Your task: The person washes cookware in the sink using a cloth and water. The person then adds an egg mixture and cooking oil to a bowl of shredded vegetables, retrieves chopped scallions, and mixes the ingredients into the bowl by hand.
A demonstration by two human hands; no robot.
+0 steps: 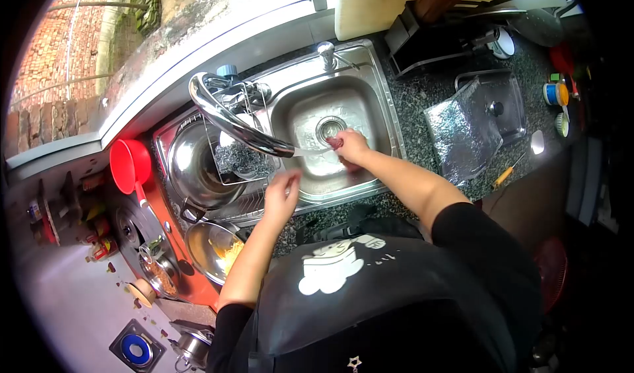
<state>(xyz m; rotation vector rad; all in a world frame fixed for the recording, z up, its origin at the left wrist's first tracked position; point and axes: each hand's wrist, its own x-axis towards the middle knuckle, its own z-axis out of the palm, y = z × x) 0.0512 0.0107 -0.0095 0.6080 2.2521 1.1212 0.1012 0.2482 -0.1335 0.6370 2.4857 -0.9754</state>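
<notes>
Water runs from the curved chrome faucet [238, 125] into the steel sink [290, 112]. My right hand [353, 146] is closed on a small dark red piece [335, 143], held in the stream above the drain. What the piece is cannot be made out. Near the sink's front left edge is my left hand [282, 191], fingers curled and slightly blurred, so its grip is unclear. A wire rack [228, 178] with a dark mesh scrubber [239, 160] stands left of the sink.
Left of the rack lie a large steel pot [191, 158] and a red ladle [130, 166]. A steel bowl [201, 241] holds yellow strips. On the right counter are a foil-like sheet [462, 135], a knife block [422, 39] and a yellow-handled tool [503, 176].
</notes>
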